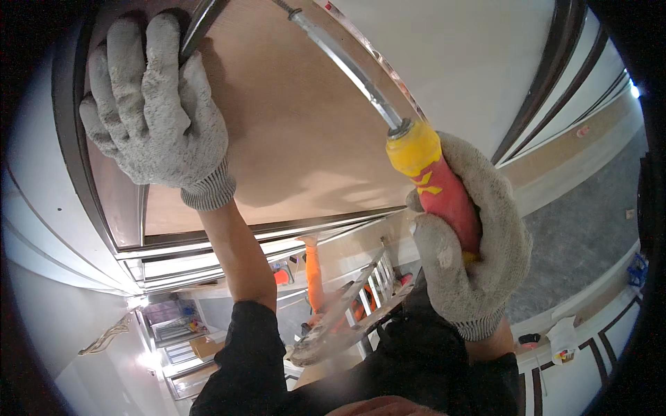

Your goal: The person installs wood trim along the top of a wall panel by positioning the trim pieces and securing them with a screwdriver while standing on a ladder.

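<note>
A grey knit work glove covers each of my hands. My left hand (152, 104) is raised at the upper left against a brown panel (298, 132), its fingers stretched upward. A dark metal bar (201, 26) slants down between its forefinger and thumb; whether the hand bears on it cannot be seen. At right, my right hand (479, 236) is wrapped round the red and yellow handle of a screwdriver (447, 191). The bright shank points up and left in front of the panel, with a thin, thread-like piece at its far end, partly cut off by the picture edge.
A dark frame (67, 139) borders the panel at left. Below me stands a metal ladder (340, 312), beside a long orange thing (314, 274). A grey floor (583, 243) spreads far below at right. A cardboard box (206, 347) lies at lower left, and a white bag (562, 338) at lower right.
</note>
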Tool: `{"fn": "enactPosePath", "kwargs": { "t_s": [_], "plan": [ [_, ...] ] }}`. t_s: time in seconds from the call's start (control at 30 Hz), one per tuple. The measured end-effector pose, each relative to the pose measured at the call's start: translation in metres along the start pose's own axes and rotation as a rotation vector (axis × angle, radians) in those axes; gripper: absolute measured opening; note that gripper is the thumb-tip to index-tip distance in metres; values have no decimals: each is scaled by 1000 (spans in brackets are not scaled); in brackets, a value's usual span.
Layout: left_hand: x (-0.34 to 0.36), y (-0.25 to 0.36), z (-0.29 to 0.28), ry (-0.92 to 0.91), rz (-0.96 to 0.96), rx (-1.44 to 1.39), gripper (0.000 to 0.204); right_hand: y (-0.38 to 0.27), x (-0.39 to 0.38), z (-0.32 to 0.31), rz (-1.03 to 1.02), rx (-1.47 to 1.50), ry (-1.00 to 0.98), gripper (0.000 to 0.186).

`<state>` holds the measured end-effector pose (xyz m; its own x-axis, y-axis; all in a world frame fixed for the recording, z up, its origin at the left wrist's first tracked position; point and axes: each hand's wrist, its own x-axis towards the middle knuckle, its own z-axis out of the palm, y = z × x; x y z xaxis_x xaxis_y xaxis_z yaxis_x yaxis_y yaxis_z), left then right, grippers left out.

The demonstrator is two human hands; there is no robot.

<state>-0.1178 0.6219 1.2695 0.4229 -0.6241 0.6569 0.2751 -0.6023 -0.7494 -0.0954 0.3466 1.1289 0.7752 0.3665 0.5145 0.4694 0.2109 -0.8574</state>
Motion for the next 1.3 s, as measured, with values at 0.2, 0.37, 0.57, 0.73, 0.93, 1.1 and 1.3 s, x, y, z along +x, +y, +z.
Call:
{"fn": "enactPosePath", "kwargs": {
  "t_s": [0.2, 0.37, 0.57, 0.73, 0.93, 1.1, 1.3],
  "plan": [
    [1, 0, -3, -7, 27, 1, 29, 3, -3, 2, 42, 59, -27, 52],
    [1, 2, -1, -11, 28, 22, 30, 5, 4, -2, -29, -3, -46, 53],
    [-4, -4, -1, 8, -5, -51, 30, -8, 6, 2, -17, -18, -71, 54],
    [-5, -5, -4, -18, 36, -3, 30, -12, 7, 8, -17, -23, -42, 56],
    [1, -5, -10, -25, 41, 9, 30, -19, 7, 4, -16, -40, -43, 57],
    [-19, -7, -11, -27, 30, 26, 30, -12, 6, 16, 13, -61, -88, 60],
    [-1, -13, -6, 9, 83, -2, 30, -11, 1, 11, -84, -118, 8, 68]
  ]
}}
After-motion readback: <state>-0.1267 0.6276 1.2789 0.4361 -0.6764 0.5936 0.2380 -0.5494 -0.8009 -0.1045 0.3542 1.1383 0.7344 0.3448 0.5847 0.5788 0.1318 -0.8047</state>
